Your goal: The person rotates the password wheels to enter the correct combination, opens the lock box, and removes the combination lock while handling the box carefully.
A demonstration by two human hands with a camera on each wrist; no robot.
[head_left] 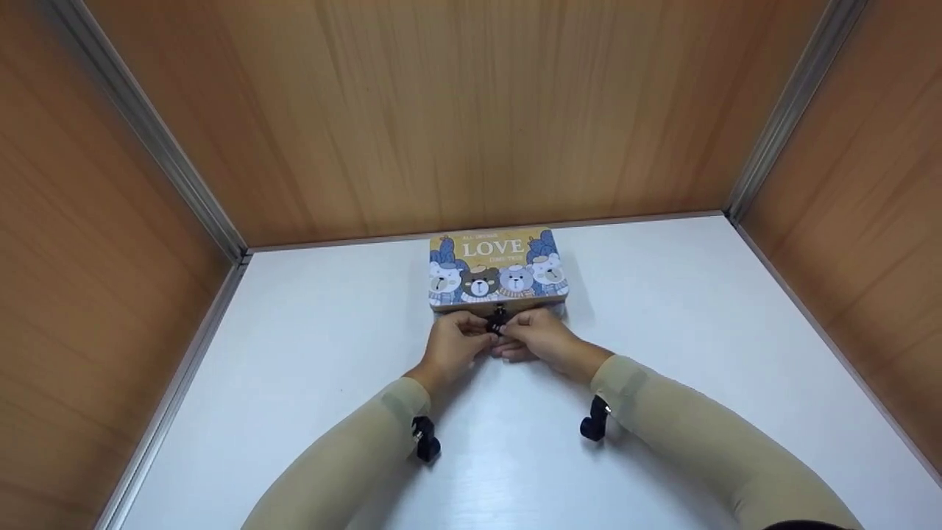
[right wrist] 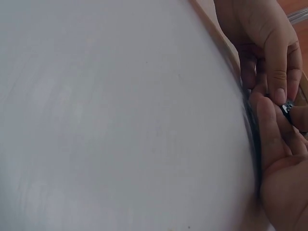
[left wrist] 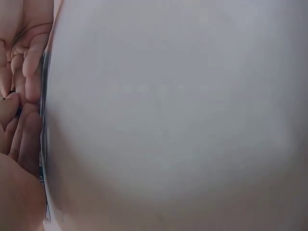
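A tin box [head_left: 489, 272] with cartoon bears and the word LOVE on its lid stands closed near the back of the white table. At the middle of its front, a small black padlock [head_left: 497, 319] hangs at the clasp. My left hand [head_left: 455, 344] pinches the padlock from the left. From the other side my right hand [head_left: 543, 337] grips it between thumb and fingers. Pale marks show on the padlock [right wrist: 288, 107] in the right wrist view, too small to read. Both hands [left wrist: 19, 139] cover most of it in the left wrist view.
Wood-grain panels [head_left: 471, 110] with metal corner strips enclose the white table [head_left: 331, 316] at the back and sides. A small black device hangs from each beige sleeve [head_left: 346, 442] near the wrist.
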